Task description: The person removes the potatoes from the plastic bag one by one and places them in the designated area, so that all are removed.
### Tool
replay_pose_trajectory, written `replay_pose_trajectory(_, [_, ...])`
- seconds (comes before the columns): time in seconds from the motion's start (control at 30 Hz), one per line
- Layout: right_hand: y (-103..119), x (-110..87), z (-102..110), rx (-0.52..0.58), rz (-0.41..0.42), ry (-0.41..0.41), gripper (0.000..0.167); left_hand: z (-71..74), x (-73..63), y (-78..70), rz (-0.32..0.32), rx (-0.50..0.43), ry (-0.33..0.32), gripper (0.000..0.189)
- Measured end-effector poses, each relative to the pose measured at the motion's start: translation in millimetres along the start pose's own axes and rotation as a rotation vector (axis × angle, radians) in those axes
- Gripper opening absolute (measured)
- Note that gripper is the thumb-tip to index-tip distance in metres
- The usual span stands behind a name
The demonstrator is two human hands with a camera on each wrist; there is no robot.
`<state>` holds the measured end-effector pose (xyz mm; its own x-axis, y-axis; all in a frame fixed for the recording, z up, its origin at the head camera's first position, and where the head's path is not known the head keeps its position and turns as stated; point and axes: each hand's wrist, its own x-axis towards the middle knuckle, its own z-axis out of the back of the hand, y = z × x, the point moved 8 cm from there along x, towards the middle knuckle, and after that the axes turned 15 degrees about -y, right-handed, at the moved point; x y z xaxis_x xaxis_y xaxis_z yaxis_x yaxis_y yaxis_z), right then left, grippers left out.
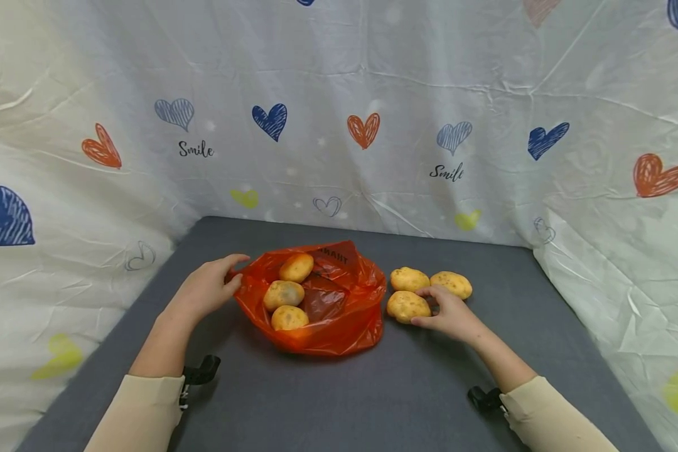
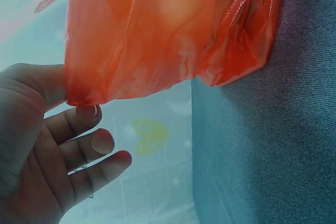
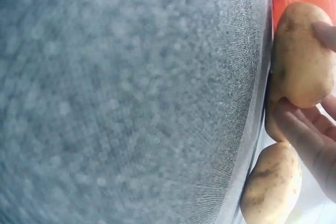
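An orange-red plastic bag [image 1: 367, 314] lies with its mouth spread, and three potatoes show inside it in the head view. My left hand [image 1: 206, 289] pinches the bag's left rim between thumb and index finger; the other fingers stay off the plastic in the left wrist view. To the right of the bag, my right hand [image 1: 449, 314] has thumb and fingers around a potato [image 3: 302, 61], the nearest of three outside the bag. Right behind it are another potato [image 1: 409, 279] and a third potato [image 1: 452, 284] farther right.
A dark grey cloth covers the table [image 1: 316, 402]. Behind it and along both sides hangs a white curtain [image 1: 316, 75] printed with hearts. Each wrist wears a black camera strap, such as the left one [image 1: 200, 370].
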<state>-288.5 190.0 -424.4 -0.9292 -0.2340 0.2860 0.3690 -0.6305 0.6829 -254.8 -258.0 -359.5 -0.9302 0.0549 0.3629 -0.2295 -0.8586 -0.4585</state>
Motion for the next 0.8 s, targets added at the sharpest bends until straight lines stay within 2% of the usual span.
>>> replay_pose_trajectory(0.47, [-3.1,-0.8,2.0,-0.127,0.026,0.013,0.061,-2.0,0.8,-0.2,-0.001,0.003,0.007,0.045])
replay_pose_trajectory(0.8, [2.5,-2.8,2.8,-0.155,0.045,0.026,0.062,-3.2,0.8,0.1,-0.004,0.007,0.008,0.045])
